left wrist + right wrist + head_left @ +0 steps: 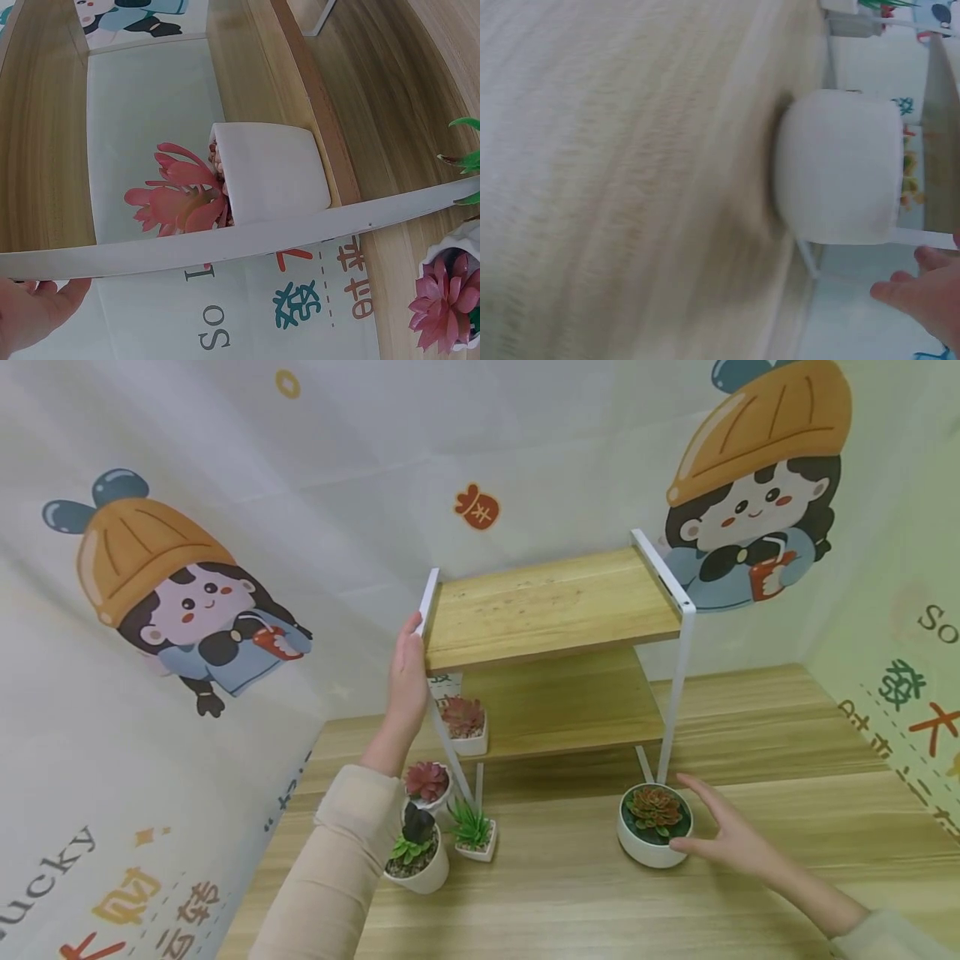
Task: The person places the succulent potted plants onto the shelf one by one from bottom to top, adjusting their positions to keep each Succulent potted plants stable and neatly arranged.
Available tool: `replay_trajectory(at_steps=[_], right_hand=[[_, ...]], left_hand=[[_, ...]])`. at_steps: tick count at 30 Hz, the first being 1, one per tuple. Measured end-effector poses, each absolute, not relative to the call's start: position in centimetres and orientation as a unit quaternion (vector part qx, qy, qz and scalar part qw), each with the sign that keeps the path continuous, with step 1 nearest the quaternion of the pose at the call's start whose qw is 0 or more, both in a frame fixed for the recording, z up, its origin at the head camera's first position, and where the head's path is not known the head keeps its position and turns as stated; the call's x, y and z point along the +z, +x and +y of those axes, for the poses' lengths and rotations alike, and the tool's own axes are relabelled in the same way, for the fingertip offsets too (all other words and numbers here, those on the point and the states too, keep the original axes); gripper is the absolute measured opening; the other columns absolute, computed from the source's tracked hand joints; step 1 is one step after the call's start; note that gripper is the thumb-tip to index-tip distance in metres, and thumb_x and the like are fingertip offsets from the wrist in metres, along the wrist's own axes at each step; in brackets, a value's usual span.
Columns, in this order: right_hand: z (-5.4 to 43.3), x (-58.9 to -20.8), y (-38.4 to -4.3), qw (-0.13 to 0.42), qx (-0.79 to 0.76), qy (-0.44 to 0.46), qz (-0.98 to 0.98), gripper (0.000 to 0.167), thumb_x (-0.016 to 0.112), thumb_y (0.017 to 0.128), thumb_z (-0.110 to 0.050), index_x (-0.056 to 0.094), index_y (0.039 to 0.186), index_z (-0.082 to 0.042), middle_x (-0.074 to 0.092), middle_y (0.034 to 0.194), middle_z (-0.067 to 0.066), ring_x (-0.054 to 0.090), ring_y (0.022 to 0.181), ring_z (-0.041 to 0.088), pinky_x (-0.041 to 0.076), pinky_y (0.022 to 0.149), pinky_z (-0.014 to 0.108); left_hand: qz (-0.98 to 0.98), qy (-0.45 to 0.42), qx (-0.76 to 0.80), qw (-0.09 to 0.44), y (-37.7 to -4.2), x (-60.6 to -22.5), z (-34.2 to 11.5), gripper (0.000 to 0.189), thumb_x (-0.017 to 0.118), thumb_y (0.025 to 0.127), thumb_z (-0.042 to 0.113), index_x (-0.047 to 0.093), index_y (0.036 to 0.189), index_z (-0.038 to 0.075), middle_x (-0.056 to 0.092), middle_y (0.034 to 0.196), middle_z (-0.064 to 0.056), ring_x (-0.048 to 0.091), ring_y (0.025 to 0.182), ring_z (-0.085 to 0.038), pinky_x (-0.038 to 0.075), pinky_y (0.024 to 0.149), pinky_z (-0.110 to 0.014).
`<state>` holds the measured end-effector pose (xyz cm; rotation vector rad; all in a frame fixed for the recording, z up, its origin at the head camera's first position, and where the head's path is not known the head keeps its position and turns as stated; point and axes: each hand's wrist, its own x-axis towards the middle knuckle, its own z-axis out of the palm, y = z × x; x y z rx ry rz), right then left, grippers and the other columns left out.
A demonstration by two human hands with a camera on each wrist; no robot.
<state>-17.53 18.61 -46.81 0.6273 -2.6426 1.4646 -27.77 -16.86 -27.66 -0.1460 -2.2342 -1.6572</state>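
My left hand [407,681] rests against the left side of a two-tier wooden shelf rack [555,602] with a white frame. In the left wrist view, the fingertips [75,289] touch the outer face of a white bar [187,247]. My right hand [738,839] is spread beside a round white pot [652,852] holding a reddish-green succulent [656,810], in front of the rack's right leg. The thumb is close to the pot's rim; whether it touches cannot be told. In the right wrist view, this pot [840,169] stands on the table, fingers apart from it.
A red succulent in a white pot [270,169] stands on the lower shelf's left end. By the left leg are a pink-red succulent [427,782], a spiky green plant [471,827] and a dark-and-green succulent [414,839], all potted. Printed cloth [360,485] hangs behind the table [555,893].
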Motion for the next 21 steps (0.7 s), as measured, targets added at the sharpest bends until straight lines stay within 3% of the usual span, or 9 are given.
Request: replay_trajectory(at_steps=[14, 21], right_hand=[[17.9, -50.5, -18.7, -0.021, 0.476, 0.137, -0.868, 0.105, 0.079, 0.065, -0.02, 0.012, 0.137, 0.017, 0.021, 0.134, 0.044, 0.024, 0.12, 0.061, 0.024, 0.092, 0.071], [17.4, -50.9, -18.9, -0.021, 0.499, 0.139, -0.855, 0.107, 0.082, 0.062, -0.017, 0.011, 0.136, 0.017, 0.027, 0.131, 0.044, 0.029, 0.118, 0.06, 0.027, 0.092, 0.07]], left_hand=[[-0.789, -0.051, -0.586, 0.178, -28.0, -27.9, -16.9, 0.046, 0.021, 0.099, 0.027, 0.031, 0.142, 0.011, 0.029, 0.148, -0.007, 0.026, 0.135, -0.021, 0.02, 0.111, -0.037], [-0.788, -0.052, -0.587, 0.18, -28.0, -27.8, -16.9, 0.047, 0.021, 0.099, 0.026, 0.03, 0.142, 0.01, 0.028, 0.148, -0.007, 0.025, 0.136, -0.021, 0.019, 0.112, -0.036]])
